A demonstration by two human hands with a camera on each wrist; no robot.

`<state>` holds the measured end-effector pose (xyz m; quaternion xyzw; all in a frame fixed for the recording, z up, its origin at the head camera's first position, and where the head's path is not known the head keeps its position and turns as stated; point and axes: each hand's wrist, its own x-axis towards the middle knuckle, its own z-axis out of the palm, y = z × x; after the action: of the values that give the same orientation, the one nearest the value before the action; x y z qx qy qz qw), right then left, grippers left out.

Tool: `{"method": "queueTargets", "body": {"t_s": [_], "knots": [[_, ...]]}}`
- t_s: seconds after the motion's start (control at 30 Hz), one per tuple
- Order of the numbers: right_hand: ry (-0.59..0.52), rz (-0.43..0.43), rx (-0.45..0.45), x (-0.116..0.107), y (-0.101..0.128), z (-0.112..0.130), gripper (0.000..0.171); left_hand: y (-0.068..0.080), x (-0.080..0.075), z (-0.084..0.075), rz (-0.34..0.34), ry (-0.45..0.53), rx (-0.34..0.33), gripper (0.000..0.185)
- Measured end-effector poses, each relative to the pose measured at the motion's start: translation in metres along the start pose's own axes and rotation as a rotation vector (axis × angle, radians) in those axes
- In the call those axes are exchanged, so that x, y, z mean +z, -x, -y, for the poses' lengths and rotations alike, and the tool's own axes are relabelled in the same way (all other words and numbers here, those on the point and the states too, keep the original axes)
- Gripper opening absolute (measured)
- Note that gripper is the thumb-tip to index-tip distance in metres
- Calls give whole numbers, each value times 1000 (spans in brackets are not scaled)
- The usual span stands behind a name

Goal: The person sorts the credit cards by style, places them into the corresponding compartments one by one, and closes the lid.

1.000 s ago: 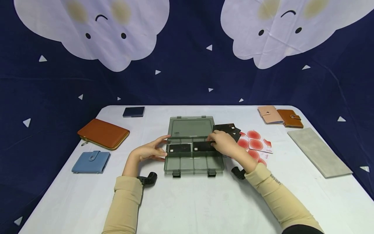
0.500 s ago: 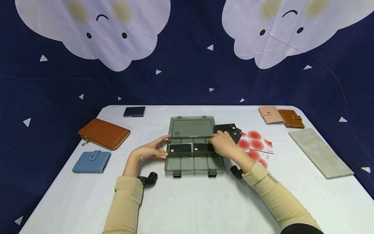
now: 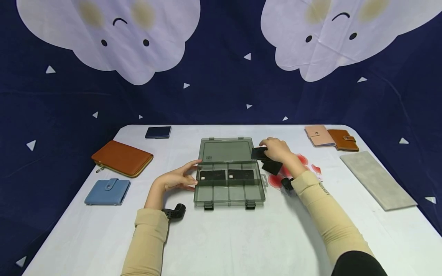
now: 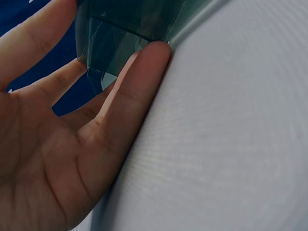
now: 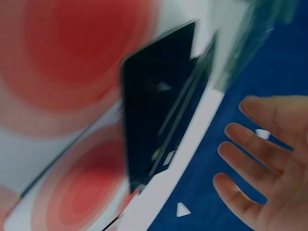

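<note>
cards into organiser box (image 3: 229, 180): two loaded, more remain

left hand (image 3: 177, 178) open, steadying box at frame centre; right hand (image 3: 277, 150) relaxed over black cards (image 3: 271, 166) to its right, apparently gripping none.

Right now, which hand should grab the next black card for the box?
Probably the right hand: it hovers open over the loose black cards beside the organizer box. The left hand rests on the box's far side, steadying it.

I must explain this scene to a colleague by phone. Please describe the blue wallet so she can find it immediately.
Start at the white table and look along its left edge. Two wallets lie there; the blue wallet is the nearer one, in front of the orange zip wallet. It alone is light blue and has a snap tab.
</note>
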<state>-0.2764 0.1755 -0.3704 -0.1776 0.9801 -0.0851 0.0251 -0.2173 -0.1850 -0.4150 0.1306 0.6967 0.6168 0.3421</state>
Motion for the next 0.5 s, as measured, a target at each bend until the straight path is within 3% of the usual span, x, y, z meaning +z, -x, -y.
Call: {"method": "queueTargets", "body": {"t_s": [0.13,0.23,0.5], "knots": [[-11,152,-13,6,-10,-8,48,1,0,0,5,-2,10,87],[-57,214,-23,9,-15,-11,56,1,0,0,0,-1,8,87],[-66,204,42,9,-11,-22,59,1,0,-1,3,-4,5,86]]}}
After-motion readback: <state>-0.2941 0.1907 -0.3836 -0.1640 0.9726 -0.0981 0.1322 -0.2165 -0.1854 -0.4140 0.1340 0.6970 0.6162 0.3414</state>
